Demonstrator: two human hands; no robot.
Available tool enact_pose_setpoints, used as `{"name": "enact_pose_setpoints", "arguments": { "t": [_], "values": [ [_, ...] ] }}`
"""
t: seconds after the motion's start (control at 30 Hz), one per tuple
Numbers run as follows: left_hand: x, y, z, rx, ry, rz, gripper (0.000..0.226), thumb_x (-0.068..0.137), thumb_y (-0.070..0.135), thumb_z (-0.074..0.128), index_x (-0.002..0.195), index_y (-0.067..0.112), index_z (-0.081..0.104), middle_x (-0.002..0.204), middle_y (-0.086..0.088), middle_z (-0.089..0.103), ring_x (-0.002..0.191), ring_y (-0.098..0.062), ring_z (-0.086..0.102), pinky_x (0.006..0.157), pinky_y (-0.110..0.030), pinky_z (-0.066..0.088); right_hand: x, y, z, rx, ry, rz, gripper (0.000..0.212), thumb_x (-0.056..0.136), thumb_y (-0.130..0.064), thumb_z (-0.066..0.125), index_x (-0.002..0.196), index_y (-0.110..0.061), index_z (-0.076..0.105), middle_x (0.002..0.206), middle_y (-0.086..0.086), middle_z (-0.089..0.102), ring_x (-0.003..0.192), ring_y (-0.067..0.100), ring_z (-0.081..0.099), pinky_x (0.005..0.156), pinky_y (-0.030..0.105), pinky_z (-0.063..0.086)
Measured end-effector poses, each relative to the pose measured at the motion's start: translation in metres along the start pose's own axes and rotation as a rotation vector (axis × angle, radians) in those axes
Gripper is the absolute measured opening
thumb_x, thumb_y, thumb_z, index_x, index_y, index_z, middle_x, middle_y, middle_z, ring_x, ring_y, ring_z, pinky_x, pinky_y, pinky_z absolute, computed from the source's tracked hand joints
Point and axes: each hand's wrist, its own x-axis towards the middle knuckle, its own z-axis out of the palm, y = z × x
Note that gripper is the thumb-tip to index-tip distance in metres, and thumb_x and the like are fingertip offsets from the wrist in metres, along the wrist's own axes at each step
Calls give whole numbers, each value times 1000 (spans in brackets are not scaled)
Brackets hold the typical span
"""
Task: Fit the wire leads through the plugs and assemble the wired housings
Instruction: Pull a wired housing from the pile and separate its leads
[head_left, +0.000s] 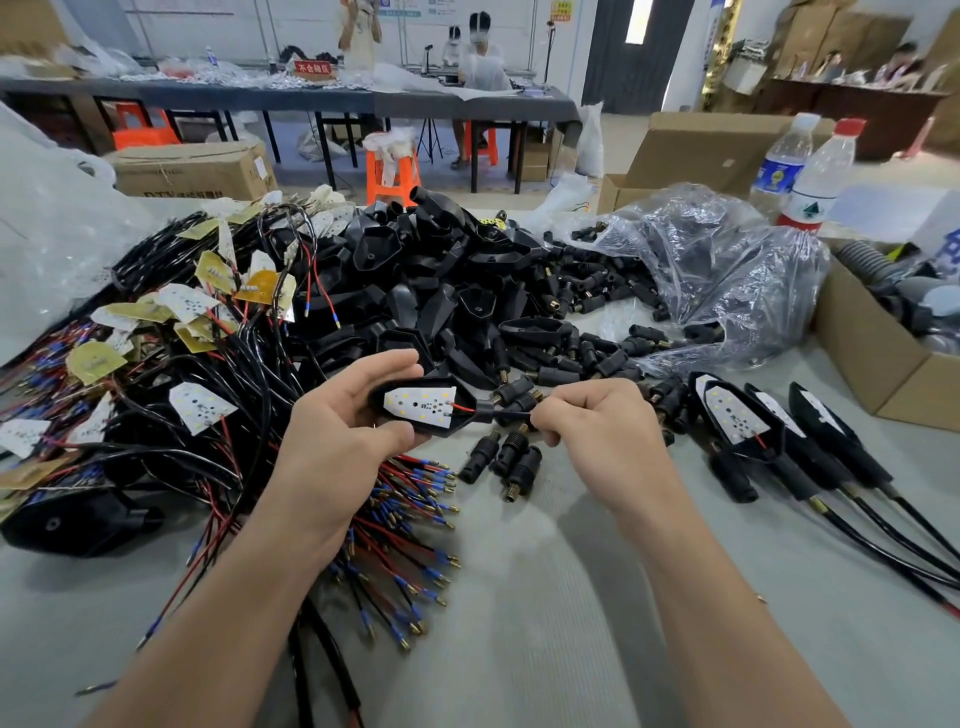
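Holding a black housing with a white LED board inside, the left hand curls around it above the table. The right hand pinches the wire leads at its neck. Loose plugs lie just below; finished housings rest to the right.

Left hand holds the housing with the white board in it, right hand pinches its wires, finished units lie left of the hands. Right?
Not quite. The head view shows the finished units lying right of the hands. The rest holds: left hand on the housing with its white board, right hand pinching the wires.
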Motion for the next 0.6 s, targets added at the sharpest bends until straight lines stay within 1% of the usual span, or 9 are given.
{"name": "enact_pose_setpoints", "arguments": {
  "t": [0.1,0.2,0.27,0.37,0.43,0.5,0.53,0.57,0.6],
  "values": [
    [-1,-1,-1,-13,-2,-30,62,84,-25,56,110,26,78,112,-1,78,105,-20,74,83,-26,61,-1,-2,-1,-1,-14,-5,31,72,-19,62,56,-4,40,49,-4,26,48,10,24,43,17,24],
    [-1,1,-1,-63,22,-66,37,93,-5,63,105,24,81,105,-6,79,96,-21,76,82,-32,62,-1,-2,-1,-5,-22,-5,33,73,-18,63,56,-6,37,49,-4,25,48,11,24,43,18,23],
    [-2,3,2,-54,73,-53,26,96,3,66,97,23,83,98,-7,79,90,-21,77,77,-32,63,-1,-2,-1,-6,-29,-11,33,73,-19,63,57,-5,38,50,-4,25,49,11,23,45,19,24],
    [-2,4,5,-26,128,-11,30,94,-2,67,88,22,84,91,-7,79,86,-23,77,69,-26,62,0,1,-1,-16,-16,-42,28,75,-19,64,60,-1,50,48,-6,28,48,9,25,45,17,26],
    [-2,4,5,-33,177,7,32,92,-4,68,84,22,84,90,-6,80,85,-22,78,68,-25,62,-1,2,0,-36,30,-66,21,77,-23,68,62,-8,63,44,-10,37,45,8,33,47,13,30],
    [-2,3,2,-34,232,21,29,90,-2,72,84,23,84,91,-5,80,86,-23,78,70,-27,62,-2,2,2,-71,85,-103,10,77,-24,73,67,-22,73,49,-14,55,49,4,49,52,10,37],
    [-2,3,0,-38,255,30,26,88,-1,73,85,23,84,91,-6,80,87,-24,78,71,-26,62,-2,1,3,-104,104,-132,10,77,-22,76,69,-27,75,57,-16,63,59,1,56,58,10,41],
    [-2,3,-1,-43,275,37,23,86,1,75,86,22,84,90,-6,80,87,-24,78,71,-26,62,-3,2,3,-158,124,-166,12,77,-20,78,72,-31,77,67,-18,67,72,0,58,68,11,43],
    [-2,3,-2,-48,290,43,21,84,2,77,86,22,84,90,-6,80,87,-24,78,71,-24,61,-2,3,3,-223,161,-196,14,77,-18,79,77,-33,80,76,-18,68,83,2,55,81,17,44]
  ]
}}
